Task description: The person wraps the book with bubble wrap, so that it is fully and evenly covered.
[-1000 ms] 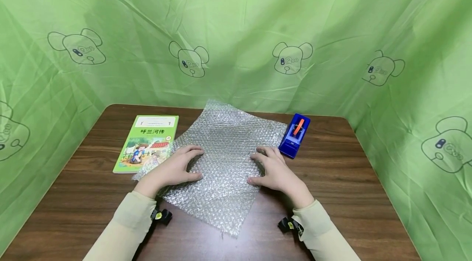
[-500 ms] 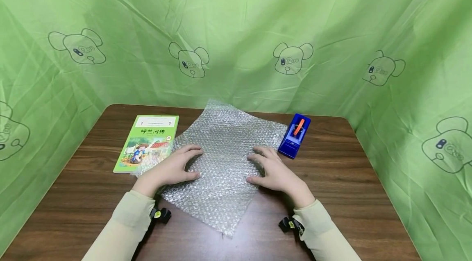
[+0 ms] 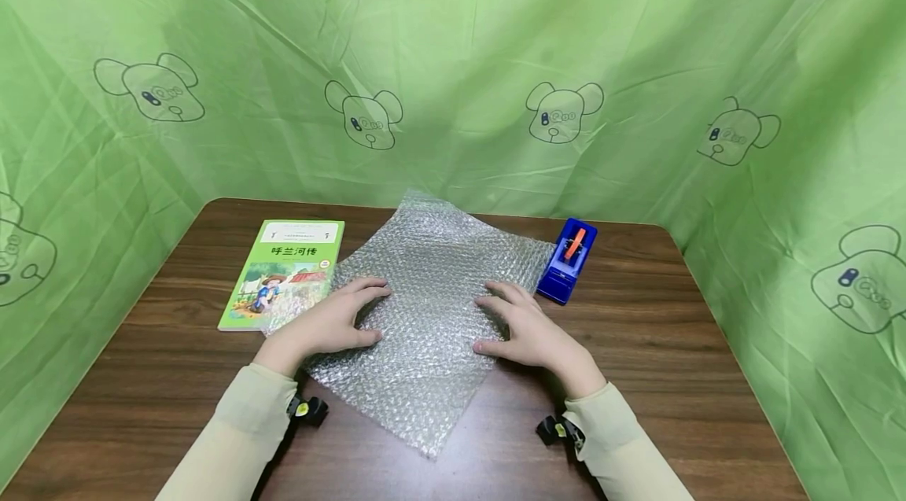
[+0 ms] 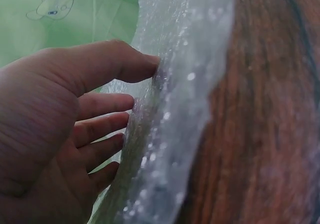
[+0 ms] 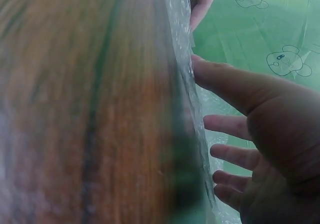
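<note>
A sheet of clear bubble wrap [image 3: 432, 312] lies across the middle of the table, turned cornerwise. On its left part my left hand [image 3: 336, 320] rests, thumb and fingers spread and fingertips touching the sheet. My right hand [image 3: 527, 328] rests the same way on the right part. In the left wrist view the thumb and fingertips of the left hand [image 4: 95, 104] meet the bubble wrap [image 4: 175, 94]. The right wrist view shows the right hand [image 5: 270, 129] with spread fingers against the sheet's edge. Neither hand grips anything.
A green book [image 3: 290, 269] lies at the left, its lower right corner under the bubble wrap. A blue case-like object [image 3: 566, 265] with an orange strip stands by the sheet's right corner. Green cloth [image 3: 453, 147] hangs behind the wooden table [image 3: 658, 344].
The near corner of the bubble wrap has shifted slightly left and its left corner slightly up. Both hands stay almost in place; the right fingertips have slid slightly left.
</note>
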`<act>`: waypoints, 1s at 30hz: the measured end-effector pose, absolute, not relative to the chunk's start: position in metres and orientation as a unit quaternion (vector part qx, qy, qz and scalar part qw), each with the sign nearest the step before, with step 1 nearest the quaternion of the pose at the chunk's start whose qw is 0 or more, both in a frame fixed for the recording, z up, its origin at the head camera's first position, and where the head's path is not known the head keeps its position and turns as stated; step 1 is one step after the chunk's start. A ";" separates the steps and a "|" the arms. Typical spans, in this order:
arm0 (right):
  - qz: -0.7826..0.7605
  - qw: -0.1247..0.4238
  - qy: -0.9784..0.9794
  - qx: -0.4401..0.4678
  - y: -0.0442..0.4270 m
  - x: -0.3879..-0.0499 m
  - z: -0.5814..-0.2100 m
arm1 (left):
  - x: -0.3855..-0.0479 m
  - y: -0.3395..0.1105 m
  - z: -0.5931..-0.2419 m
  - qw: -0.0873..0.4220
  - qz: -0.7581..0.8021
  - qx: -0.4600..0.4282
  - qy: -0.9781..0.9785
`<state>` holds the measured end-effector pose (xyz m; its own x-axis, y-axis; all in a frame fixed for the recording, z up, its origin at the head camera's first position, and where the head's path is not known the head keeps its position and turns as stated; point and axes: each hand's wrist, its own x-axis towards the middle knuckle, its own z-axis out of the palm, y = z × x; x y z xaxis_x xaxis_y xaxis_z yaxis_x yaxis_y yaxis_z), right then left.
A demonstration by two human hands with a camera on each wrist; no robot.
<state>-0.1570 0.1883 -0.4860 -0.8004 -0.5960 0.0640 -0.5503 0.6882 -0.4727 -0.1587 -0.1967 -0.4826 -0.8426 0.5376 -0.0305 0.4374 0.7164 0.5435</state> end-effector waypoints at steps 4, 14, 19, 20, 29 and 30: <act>-0.244 0.053 0.918 -0.308 0.190 -0.157 -0.486 | -0.159 -0.196 -0.484 0.087 0.268 0.268 0.921; -0.245 0.064 0.918 -0.305 0.194 -0.159 -0.485 | -0.160 -0.194 -0.486 0.070 0.251 0.270 0.927; -0.249 0.070 0.917 -0.302 0.197 -0.160 -0.484 | -0.160 -0.194 -0.484 0.065 0.247 0.268 0.929; -0.250 0.071 0.918 -0.301 0.197 -0.160 -0.484 | -0.160 -0.194 -0.484 0.063 0.246 0.269 0.929; -0.235 0.068 0.923 -0.298 0.199 -0.161 -0.488 | -0.159 -0.193 -0.481 0.058 0.248 0.270 0.928; -0.233 0.067 0.924 -0.296 0.199 -0.161 -0.488 | -0.159 -0.193 -0.481 0.058 0.249 0.270 0.928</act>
<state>-0.1610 0.1988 -0.4883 -0.8153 -0.5789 0.0134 -0.5163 0.7162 -0.4696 -0.1588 -0.1931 -0.4814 -0.8475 0.5301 0.0265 0.4721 0.7301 0.4940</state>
